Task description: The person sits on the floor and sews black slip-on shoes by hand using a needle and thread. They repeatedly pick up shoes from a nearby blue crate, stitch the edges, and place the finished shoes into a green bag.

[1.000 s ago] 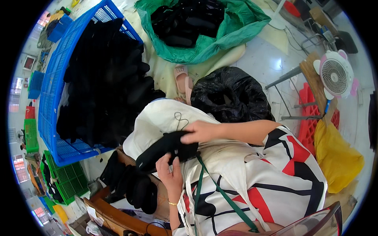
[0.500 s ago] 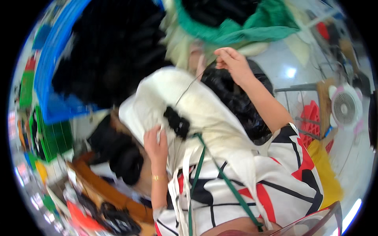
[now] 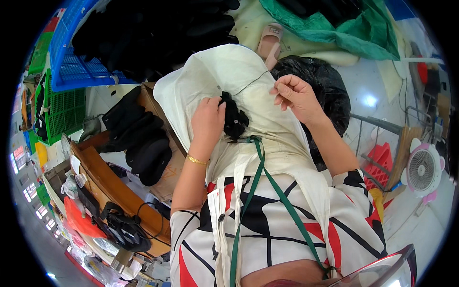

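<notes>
On my lap, over a white apron (image 3: 272,124), lies a small dark bunched black cloth piece (image 3: 233,117). My left hand (image 3: 209,119) is at its left edge, with fingers and thumb closed on its upper end. A thin dark thread (image 3: 253,81) runs from the top of the bundle across the apron toward my right hand (image 3: 299,98). The right fingertips are pinched together around the thread's end; the exact grip is partly hidden. Green apron straps (image 3: 260,158) lie just below the bundle.
Ahead left stands a blue crate (image 3: 67,71) heaped with black items (image 3: 153,38). More black pieces (image 3: 143,143) lie on cardboard beside a brown wooden table (image 3: 110,186). On the right are a black plastic bag (image 3: 330,86), a metal frame (image 3: 375,123) and a fan (image 3: 423,167).
My left hand has come up to the black cloth piece and closed on it. The right hand has drawn nearer to me, and the thread between has shortened. The view has shifted.
</notes>
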A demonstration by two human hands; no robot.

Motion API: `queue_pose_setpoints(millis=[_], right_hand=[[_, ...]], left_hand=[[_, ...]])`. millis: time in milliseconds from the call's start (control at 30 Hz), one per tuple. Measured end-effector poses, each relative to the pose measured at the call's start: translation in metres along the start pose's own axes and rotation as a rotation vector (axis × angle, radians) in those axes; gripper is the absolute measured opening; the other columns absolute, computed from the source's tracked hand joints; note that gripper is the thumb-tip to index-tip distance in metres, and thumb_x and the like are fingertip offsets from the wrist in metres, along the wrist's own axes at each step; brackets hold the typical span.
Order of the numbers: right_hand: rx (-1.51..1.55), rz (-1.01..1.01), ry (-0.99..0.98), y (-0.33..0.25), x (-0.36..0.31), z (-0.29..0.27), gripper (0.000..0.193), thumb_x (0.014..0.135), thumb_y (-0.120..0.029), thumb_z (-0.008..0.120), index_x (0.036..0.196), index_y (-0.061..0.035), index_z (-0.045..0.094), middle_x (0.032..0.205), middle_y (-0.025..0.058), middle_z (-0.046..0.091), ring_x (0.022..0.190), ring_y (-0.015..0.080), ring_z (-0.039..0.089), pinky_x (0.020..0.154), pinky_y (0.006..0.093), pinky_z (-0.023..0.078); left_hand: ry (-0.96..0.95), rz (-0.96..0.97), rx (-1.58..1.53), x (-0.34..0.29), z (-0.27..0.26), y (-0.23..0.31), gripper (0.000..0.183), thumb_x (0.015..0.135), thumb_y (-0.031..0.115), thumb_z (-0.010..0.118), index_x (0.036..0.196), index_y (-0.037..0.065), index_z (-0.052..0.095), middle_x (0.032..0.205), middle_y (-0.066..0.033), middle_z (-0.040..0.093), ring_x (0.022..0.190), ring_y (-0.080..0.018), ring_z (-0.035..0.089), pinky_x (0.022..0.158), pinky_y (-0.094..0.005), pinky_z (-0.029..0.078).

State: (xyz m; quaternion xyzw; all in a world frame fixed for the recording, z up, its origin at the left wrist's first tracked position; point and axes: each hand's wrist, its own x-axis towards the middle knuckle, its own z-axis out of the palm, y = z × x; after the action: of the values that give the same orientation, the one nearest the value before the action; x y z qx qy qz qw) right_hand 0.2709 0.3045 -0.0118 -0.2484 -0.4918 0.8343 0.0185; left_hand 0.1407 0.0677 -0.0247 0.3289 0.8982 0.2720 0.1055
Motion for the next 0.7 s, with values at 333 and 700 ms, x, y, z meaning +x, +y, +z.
queue_pose_setpoints(millis=[333, 700], right_hand=[[-0.306, 0.026, -0.087, 0.028, -0.007, 0.027, 0.018, 0.098, -0.010, 0.054, 0.115, -0.0057, 0.057, 0.072, -0.0017, 0.055, 0.063, 0.0047, 0.051, 0.057, 0.0219, 0.043], [-0.317, 0.067, -0.201, 0.027, -0.015, 0.056, 0.019, 0.098, -0.010, 0.055, 0.116, -0.0029, 0.057, 0.077, 0.0004, 0.059, 0.070, 0.0065, 0.055, 0.065, 0.0229, 0.046]], left_hand=[[-0.227, 0.021, -0.071, -0.027, 0.000, 0.014, 0.028, 0.078, 0.031, 0.075, 0.087, 0.006, 0.065, 0.085, -0.0084, 0.062, 0.085, -0.0286, 0.062, 0.067, -0.0418, 0.050], [-0.084, -0.080, -0.101, -0.050, 0.012, -0.005, 0.025, 0.082, 0.021, 0.070, 0.097, 0.002, 0.064, 0.087, -0.0113, 0.066, 0.080, -0.0232, 0.065, 0.067, -0.0359, 0.051]])
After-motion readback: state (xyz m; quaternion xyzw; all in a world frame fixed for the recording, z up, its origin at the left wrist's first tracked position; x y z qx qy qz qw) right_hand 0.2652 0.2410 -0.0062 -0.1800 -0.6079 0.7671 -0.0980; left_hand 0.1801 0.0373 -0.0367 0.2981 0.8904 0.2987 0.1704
